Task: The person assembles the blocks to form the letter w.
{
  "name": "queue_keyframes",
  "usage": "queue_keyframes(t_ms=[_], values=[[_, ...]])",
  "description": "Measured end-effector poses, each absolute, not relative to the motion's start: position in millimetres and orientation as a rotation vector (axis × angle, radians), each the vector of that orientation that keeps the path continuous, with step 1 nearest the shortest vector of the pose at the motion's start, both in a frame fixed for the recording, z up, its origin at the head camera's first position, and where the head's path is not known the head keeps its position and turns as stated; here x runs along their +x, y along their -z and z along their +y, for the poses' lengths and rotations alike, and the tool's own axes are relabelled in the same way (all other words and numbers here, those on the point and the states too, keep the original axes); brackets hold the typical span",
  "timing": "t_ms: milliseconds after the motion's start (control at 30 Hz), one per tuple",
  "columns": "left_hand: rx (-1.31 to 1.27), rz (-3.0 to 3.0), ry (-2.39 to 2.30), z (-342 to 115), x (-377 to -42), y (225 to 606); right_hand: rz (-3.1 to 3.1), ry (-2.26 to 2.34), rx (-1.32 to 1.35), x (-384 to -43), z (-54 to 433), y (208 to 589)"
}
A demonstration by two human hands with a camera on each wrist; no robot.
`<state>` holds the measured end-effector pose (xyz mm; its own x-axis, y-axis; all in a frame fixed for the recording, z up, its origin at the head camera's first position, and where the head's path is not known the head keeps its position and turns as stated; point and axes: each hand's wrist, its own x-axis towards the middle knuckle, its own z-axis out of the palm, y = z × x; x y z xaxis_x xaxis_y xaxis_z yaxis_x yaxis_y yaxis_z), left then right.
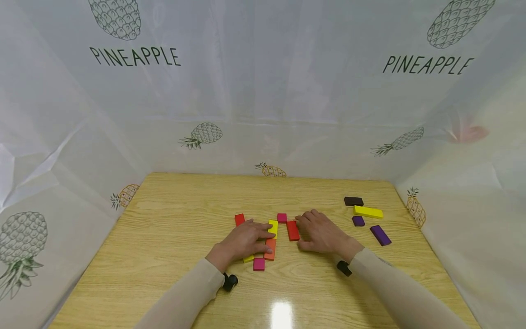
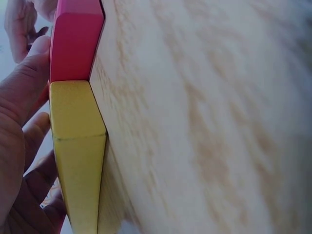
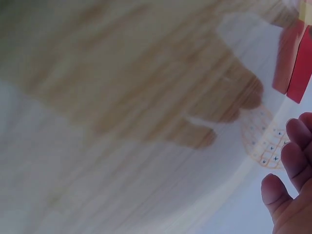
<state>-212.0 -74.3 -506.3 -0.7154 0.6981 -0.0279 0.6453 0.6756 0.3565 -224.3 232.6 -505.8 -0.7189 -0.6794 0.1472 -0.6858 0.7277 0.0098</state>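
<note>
My left hand (image 1: 246, 240) lies over a group of flat coloured blocks, its fingers extended. Its fingertips rest on a yellow block (image 1: 273, 225) and its thumb on an orange block (image 1: 271, 243) end to end with it. Beside that hand are a pink square block (image 1: 259, 264), a second yellow block (image 1: 248, 258) and a red block (image 1: 239, 219), the last two partly covered. In the left wrist view, pink (image 2: 75, 48) and yellow (image 2: 78, 109) blocks touch. My right hand (image 1: 322, 233) holds nothing, just right of another red block (image 1: 293, 231); a second pink block (image 1: 281, 218) sits behind.
Toward the table's right side lie a black block (image 1: 354, 201), a long yellow block (image 1: 368, 211), a small purple block (image 1: 358, 221) and a longer purple block (image 1: 380, 235). A pineapple-printed curtain (image 1: 263, 91) encloses the wooden table (image 1: 185, 196) at the back and sides.
</note>
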Motion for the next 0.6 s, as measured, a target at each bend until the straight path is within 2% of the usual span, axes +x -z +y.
queue_keyframes(t_ms=[600], values=[[1.103, 2.720, -0.508, -75, -212, 506, -2.755, -0.073, 0.753, -213, 297, 503]])
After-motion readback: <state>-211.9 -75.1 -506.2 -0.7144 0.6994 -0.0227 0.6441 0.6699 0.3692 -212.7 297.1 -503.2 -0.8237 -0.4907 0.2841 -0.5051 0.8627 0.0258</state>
